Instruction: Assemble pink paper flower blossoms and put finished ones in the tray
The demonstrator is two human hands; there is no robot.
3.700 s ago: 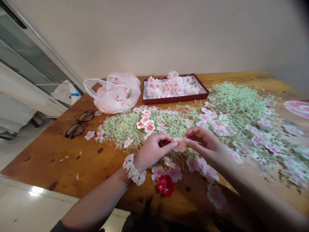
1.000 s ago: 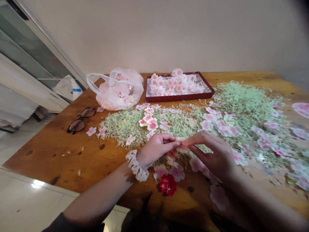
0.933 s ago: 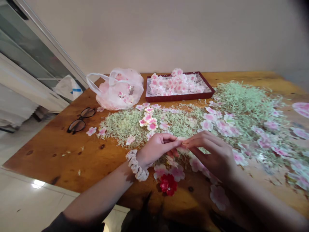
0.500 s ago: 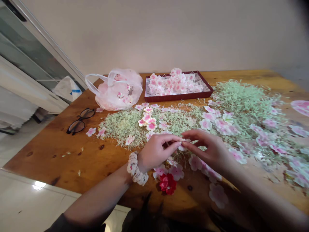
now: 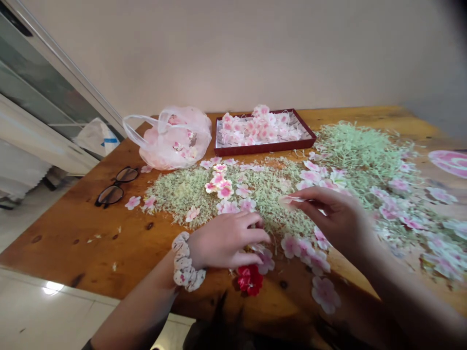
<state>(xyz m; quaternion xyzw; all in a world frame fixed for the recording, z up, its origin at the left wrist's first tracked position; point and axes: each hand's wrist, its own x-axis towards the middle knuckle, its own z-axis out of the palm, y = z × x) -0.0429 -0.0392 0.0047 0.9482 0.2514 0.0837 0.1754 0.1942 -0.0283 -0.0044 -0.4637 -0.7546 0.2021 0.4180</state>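
Observation:
My right hand [image 5: 337, 218] is raised over the table and pinches a small pink flower [image 5: 288, 200] between thumb and fingers. My left hand [image 5: 226, 240], a floral scrunchie [image 5: 184, 262] on its wrist, rests low on the loose pink flowers [image 5: 262, 255] near the front edge, fingers curled over them; whether it holds one I cannot tell. A red flower [image 5: 250, 279] lies just below that hand. Pale green stamen strands [image 5: 189, 192] spread over the wooden table [image 5: 73, 233].
A dark red tray [image 5: 262, 146] of pink flowers stands at the back. A pink plastic bag [image 5: 171, 138] of petals lies to its left, black glasses [image 5: 113, 187] further left. More green strands [image 5: 357, 148] and flowers [image 5: 397, 187] cover the right side.
My hands have parted: the right has lifted away to the right with the pink flower, and the left has dropped onto the flowers at the front edge.

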